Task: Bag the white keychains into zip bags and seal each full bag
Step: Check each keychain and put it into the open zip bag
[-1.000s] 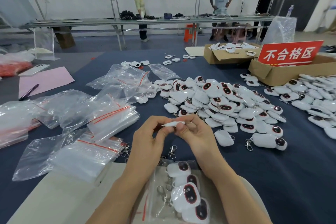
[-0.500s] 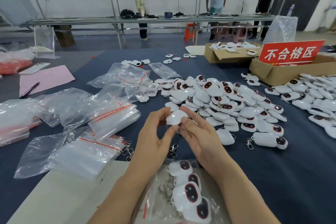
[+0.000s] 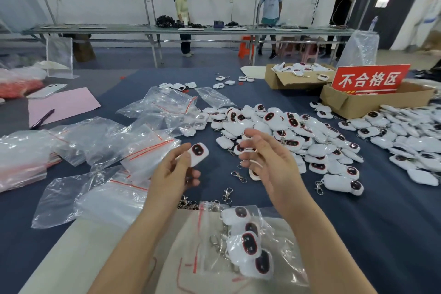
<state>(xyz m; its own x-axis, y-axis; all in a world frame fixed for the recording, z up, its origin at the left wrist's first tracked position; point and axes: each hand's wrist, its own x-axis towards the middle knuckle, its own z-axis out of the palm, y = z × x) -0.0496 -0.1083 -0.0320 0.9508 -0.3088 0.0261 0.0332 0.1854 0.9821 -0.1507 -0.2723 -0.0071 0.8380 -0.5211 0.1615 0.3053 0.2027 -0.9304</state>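
My left hand [image 3: 175,173] pinches one white keychain [image 3: 198,154], dark red-rimmed face up, above the blue table cloth. My right hand [image 3: 270,164] hovers just to the right with relaxed, slightly blurred fingers and holds nothing that I can see. Its fingertips are near the edge of a big pile of white keychains [image 3: 288,131]. Close to me lies an unsealed zip bag [image 3: 210,234] with several keychains [image 3: 248,243] in it, under my forearms. Loose metal clasps [image 3: 238,176] lie between my hands and the bag.
Empty red-striped zip bags [image 3: 143,148] are heaped on the left. Two cardboard boxes [image 3: 353,105] and a red sign [image 3: 370,80] stand back right, with more keychains [image 3: 415,136] at the far right. Pink paper [image 3: 64,104] and a pen [image 3: 42,119] lie far left. People stand at a far table.
My hands held one keychain together; now they have parted. The left hand keeps the keychain, turned face up, and the right hand has moved right toward the pile.
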